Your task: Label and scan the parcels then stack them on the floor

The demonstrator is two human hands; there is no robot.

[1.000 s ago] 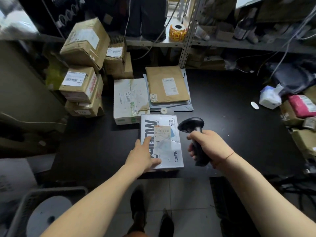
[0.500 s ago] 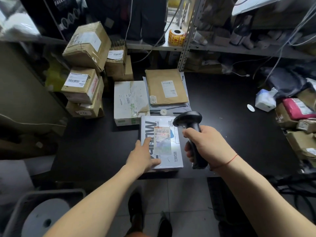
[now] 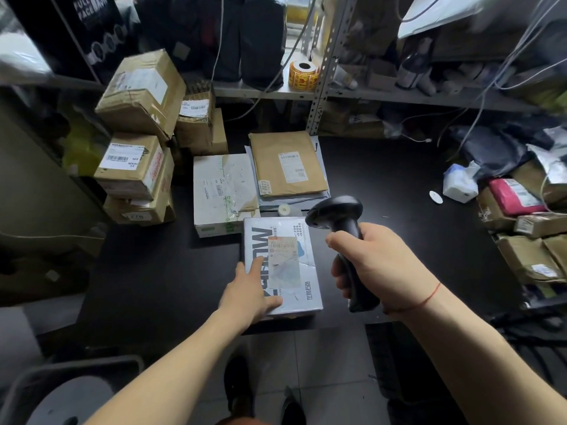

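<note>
A white flat parcel (image 3: 293, 240) with a shipping label lies at the front edge of the black table (image 3: 383, 191). My left hand (image 3: 249, 289) rests flat on its near left corner, fingers straight. My right hand (image 3: 376, 265) grips the handle of a black barcode scanner (image 3: 337, 214), whose head hangs above the parcel's far right corner and points down at the label. Behind it lie a white box (image 3: 221, 191) and a brown envelope (image 3: 285, 164) on grey mailers.
Brown cartons (image 3: 135, 167) are stacked at the table's left. More parcels (image 3: 521, 237) and a white bag lie at the right edge. A roll of yellow labels (image 3: 303, 75) stands on the metal shelf behind. A grey bin (image 3: 36, 381) sits on the floor, lower left.
My right hand has brought the scanner left and a little up, closer over the white parcel's label. My left hand has stayed on the parcel.
</note>
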